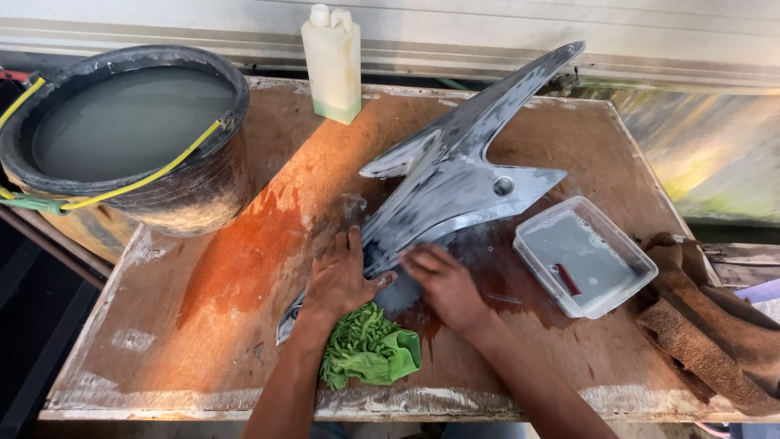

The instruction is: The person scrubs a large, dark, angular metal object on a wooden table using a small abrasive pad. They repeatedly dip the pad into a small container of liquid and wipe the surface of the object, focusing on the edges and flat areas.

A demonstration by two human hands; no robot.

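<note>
Both hands press flat on the grey panel.
My left hand and right hand lie with fingers flat on the panel, gripping nothing; it stretches up and right, away from them.

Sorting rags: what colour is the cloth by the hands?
Green cloth, clearest in the head view.

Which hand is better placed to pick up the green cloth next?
Probably the left hand: its wrist lies right against the green cloth, while the right hand presses on the grey panel, farther off.
</note>
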